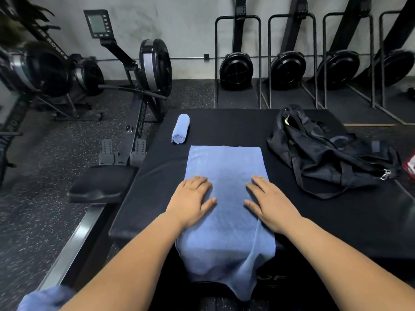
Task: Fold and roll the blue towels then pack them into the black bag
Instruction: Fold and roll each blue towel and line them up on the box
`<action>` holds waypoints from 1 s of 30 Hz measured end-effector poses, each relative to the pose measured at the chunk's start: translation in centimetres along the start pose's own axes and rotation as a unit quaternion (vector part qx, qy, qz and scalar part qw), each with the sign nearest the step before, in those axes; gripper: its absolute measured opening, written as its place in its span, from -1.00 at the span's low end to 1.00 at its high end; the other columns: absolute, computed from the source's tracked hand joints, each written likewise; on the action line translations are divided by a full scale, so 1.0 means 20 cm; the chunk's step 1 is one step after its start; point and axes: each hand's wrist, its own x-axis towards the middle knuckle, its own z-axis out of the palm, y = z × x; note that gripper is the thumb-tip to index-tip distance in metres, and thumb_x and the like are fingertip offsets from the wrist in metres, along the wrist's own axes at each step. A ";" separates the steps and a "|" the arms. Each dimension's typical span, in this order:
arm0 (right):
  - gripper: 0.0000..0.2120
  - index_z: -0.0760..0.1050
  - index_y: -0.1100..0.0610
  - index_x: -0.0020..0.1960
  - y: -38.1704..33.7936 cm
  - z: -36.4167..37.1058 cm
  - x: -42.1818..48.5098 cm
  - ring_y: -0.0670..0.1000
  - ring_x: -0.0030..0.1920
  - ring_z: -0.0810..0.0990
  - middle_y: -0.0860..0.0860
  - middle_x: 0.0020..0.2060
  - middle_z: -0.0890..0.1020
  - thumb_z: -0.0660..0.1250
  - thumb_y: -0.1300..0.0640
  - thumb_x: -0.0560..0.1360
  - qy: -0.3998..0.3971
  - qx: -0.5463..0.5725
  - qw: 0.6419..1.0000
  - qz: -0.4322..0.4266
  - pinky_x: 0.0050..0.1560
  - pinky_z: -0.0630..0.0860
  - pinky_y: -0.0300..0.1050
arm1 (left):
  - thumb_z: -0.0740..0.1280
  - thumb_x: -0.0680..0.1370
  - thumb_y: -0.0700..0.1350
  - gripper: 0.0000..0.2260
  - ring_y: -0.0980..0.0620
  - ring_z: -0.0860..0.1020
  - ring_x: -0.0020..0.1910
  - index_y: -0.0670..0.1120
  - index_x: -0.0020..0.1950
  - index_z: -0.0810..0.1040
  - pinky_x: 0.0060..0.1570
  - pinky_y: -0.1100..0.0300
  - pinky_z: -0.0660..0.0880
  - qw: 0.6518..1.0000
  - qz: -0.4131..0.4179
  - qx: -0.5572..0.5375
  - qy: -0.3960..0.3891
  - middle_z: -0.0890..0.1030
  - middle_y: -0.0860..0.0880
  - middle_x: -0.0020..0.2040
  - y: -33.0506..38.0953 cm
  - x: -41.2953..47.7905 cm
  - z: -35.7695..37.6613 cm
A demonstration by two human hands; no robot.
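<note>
At the near left corner we see a bit of blue cloth (42, 298), blurred. Our left hand (193, 202) lies flat, palm down and fingers spread, on the left side of the folded blue towel (226, 167), gripping nothing. Far left of the towel, a rolled blue towel (180, 129) lies on the black mat (152, 191), apart from it. The folded towel runs down the mat's middle, its near end hanging over the edge. Our right hand (270, 204) rests flat and spread on the towel's right side. The black bag (325, 153) slumps on the mat's far right, well apart.
</note>
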 end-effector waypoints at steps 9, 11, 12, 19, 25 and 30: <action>-0.46 0.49 -0.09 0.20 -0.12 -0.07 -0.34 -0.01 0.19 0.50 -0.11 0.21 0.48 0.26 -0.50 0.51 0.013 -0.014 0.985 -0.170 0.17 0.47 -0.06 | 0.36 0.55 0.37 -0.59 0.01 0.50 0.09 0.07 0.17 0.55 0.13 0.06 0.42 0.989 0.141 0.016 0.044 0.52 0.08 0.16 0.09 -0.45 -0.09; -0.52 0.47 -0.09 0.14 -0.11 -0.06 -0.37 0.00 0.18 0.52 -0.12 0.22 0.47 0.29 -0.47 0.52 0.009 -0.006 0.984 -0.176 0.17 0.49 -0.06 | 0.37 0.54 0.36 -0.59 0.00 0.52 0.12 0.07 0.17 0.54 0.16 0.03 0.44 0.989 0.148 0.019 0.025 0.52 0.08 0.22 0.06 -0.49 -0.10; -0.57 0.46 -0.10 0.10 -0.11 -0.06 -0.38 0.00 0.17 0.53 -0.12 0.21 0.47 0.31 -0.43 0.53 0.010 0.003 0.984 -0.180 0.15 0.50 -0.05 | 0.38 0.55 0.33 -0.61 -0.01 0.54 0.14 0.07 0.16 0.54 0.16 0.02 0.45 0.988 0.155 0.020 0.020 0.52 0.07 0.24 0.05 -0.51 -0.10; -0.70 0.49 -0.05 -0.07 -0.03 -0.07 -0.40 -0.01 0.08 0.59 -0.14 0.15 0.56 0.38 -0.27 0.57 0.037 0.023 0.978 -0.204 0.04 0.53 -0.05 | 0.46 0.57 0.15 -0.83 0.02 0.60 0.03 0.09 -0.02 0.59 0.09 -0.04 0.52 0.990 0.138 -0.015 0.001 0.61 0.15 0.17 0.04 -0.49 -0.14; -0.68 0.57 -0.04 -0.14 0.04 -0.10 -0.35 0.01 0.08 0.61 -0.15 0.09 0.61 0.30 -0.27 0.55 0.051 -0.006 0.985 -0.163 0.01 0.50 -0.07 | 0.32 0.59 0.24 -0.74 0.02 0.55 0.07 0.08 -0.02 0.62 0.10 -0.03 0.52 0.997 0.064 -0.037 0.039 0.63 0.16 0.10 0.01 -0.40 -0.18; -0.50 0.50 -0.13 -0.10 0.04 -0.10 -0.37 -0.11 0.18 0.45 -0.18 0.17 0.51 0.27 -0.57 0.45 0.029 0.016 0.987 -0.160 0.13 0.43 -0.13 | 0.49 0.56 0.07 -0.85 -0.06 0.54 0.01 0.03 -0.09 0.63 0.03 -0.06 0.53 0.997 0.038 -0.035 0.059 0.64 0.10 0.05 0.02 -0.36 -0.16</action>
